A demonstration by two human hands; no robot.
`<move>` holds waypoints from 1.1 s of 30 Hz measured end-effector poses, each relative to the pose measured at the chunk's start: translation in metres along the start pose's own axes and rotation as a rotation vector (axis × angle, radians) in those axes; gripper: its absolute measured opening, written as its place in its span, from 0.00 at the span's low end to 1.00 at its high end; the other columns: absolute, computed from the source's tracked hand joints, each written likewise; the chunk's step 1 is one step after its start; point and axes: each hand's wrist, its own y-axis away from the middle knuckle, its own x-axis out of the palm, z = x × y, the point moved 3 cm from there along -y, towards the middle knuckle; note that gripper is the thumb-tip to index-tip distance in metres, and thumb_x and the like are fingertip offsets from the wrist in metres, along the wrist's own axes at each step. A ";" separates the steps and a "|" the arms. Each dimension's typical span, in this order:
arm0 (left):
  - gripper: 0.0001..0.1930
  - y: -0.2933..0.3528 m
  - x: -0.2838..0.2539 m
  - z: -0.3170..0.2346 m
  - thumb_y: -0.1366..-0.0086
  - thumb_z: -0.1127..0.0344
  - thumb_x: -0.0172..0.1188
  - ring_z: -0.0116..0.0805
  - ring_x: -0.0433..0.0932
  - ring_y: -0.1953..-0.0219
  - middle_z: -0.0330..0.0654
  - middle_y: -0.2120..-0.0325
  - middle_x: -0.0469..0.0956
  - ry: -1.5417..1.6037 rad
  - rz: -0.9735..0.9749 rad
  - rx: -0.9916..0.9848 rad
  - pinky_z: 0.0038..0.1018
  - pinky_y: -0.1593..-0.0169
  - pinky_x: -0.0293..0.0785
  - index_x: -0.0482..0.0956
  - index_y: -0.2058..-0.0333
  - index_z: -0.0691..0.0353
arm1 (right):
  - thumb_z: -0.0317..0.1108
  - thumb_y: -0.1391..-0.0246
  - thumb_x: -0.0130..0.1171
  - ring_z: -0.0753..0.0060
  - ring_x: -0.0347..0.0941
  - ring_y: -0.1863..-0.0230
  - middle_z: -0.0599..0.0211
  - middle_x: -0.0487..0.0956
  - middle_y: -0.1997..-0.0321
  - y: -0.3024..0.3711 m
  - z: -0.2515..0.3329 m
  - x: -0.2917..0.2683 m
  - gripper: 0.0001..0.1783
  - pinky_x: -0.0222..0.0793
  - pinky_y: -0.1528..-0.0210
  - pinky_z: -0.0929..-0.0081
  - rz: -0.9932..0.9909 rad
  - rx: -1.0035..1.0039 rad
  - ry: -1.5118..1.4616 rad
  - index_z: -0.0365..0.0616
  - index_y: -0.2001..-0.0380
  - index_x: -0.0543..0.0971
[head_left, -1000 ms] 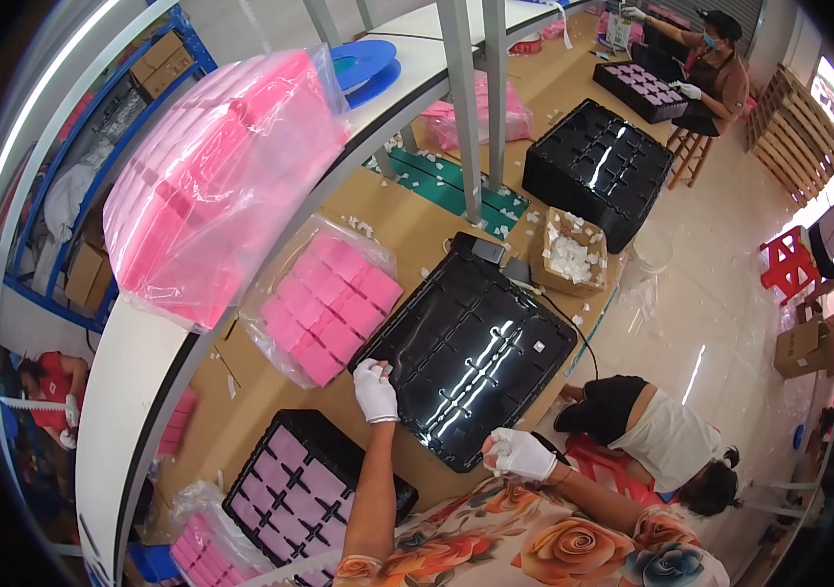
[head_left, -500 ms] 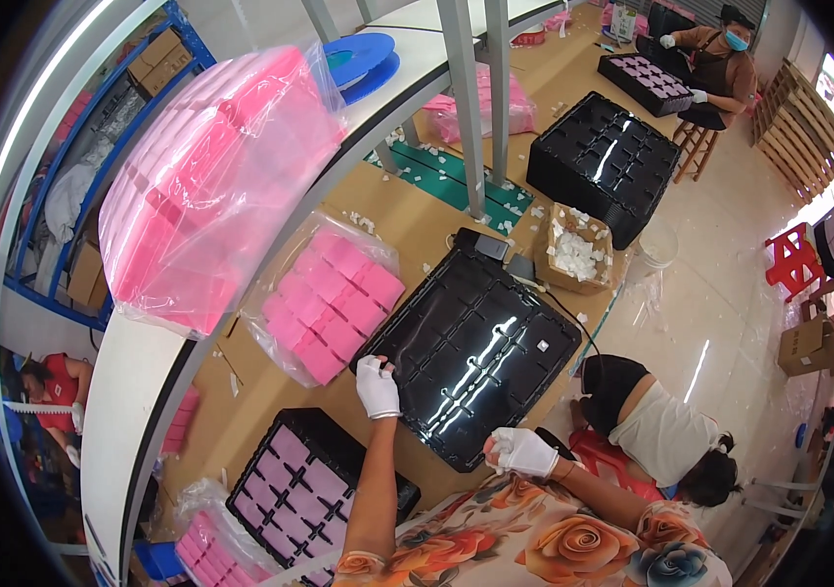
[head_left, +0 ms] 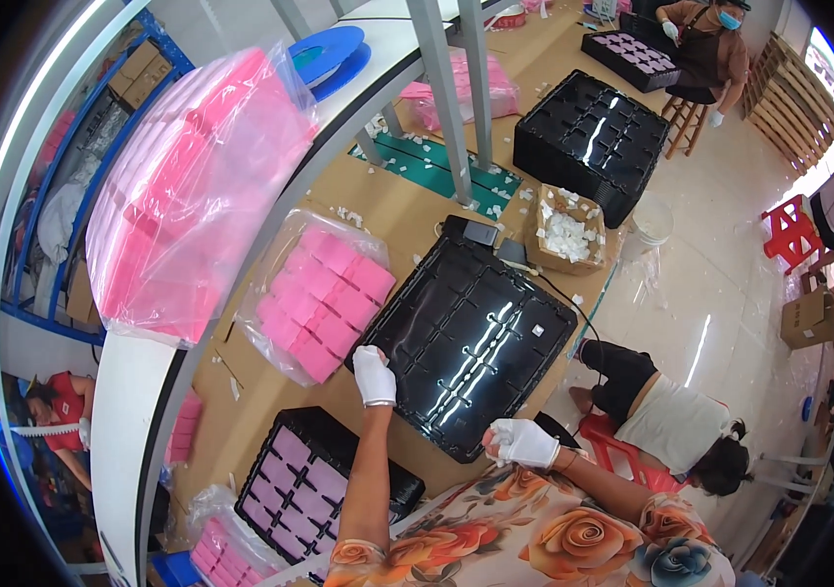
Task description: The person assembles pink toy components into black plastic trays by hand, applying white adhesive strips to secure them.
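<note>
A black molded plastic tray (head_left: 446, 338) with rows of shallow compartments lies in front of me, shiny where the light strikes it; a small white label sits near its right side. My left hand (head_left: 375, 379), in a white glove with bare fingertips, is closed at the tray's left edge, its fingers bent over the rim. Beyond the near right corner of the tray, my right hand (head_left: 522, 443), gloved likewise, is held with its fingers curled together. Whatever it may pinch is too small to make out.
Left of the tray lie bagged pink foam blocks (head_left: 324, 303); nearer stands a tray of pink foam pieces (head_left: 294, 479). A carton of white scraps (head_left: 568, 235) and stacked black trays (head_left: 588, 147) are farther off. A person bends low at right (head_left: 676, 416); another sits beyond.
The whole view has shifted slightly. My hands keep nearly the same places by the tray. The far seated person has lowered one hand from their tray, and the bending person has moved a little.
</note>
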 end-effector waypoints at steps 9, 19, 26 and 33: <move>0.08 0.011 -0.011 0.009 0.47 0.84 0.43 0.31 0.61 0.73 0.39 0.77 0.61 0.371 -0.005 -0.115 0.29 0.65 0.69 0.61 0.73 0.63 | 0.33 0.47 0.60 0.83 0.72 0.75 0.71 0.77 0.73 0.002 0.000 -0.003 0.08 0.68 0.73 0.86 -0.005 -0.011 -0.087 0.41 0.65 0.75; 0.05 0.006 -0.009 0.004 0.49 0.83 0.50 0.39 0.69 0.75 0.46 0.78 0.66 0.423 -0.083 -0.038 0.30 0.66 0.73 0.66 0.77 0.67 | 0.31 0.46 0.57 0.81 0.72 0.72 0.70 0.77 0.71 0.000 0.000 -0.004 0.08 0.70 0.70 0.83 -0.005 -0.009 -0.066 0.40 0.64 0.75; 0.01 -0.001 0.014 -0.166 0.52 0.76 0.57 0.46 0.75 0.69 0.47 0.77 0.75 0.495 0.410 0.232 0.36 0.63 0.70 0.75 0.80 0.63 | 0.31 0.46 0.57 0.83 0.71 0.74 0.71 0.78 0.71 0.009 -0.003 -0.018 0.07 0.67 0.75 0.84 -0.100 -0.041 -0.037 0.41 0.64 0.76; 0.01 -0.004 0.078 -0.225 0.54 0.74 0.61 0.47 0.74 0.68 0.47 0.77 0.75 0.320 0.506 0.375 0.37 0.62 0.70 0.78 0.79 0.62 | 0.29 0.47 0.57 0.83 0.71 0.73 0.72 0.78 0.71 0.017 -0.020 -0.029 0.07 0.67 0.74 0.84 -0.210 -0.062 -0.077 0.41 0.64 0.77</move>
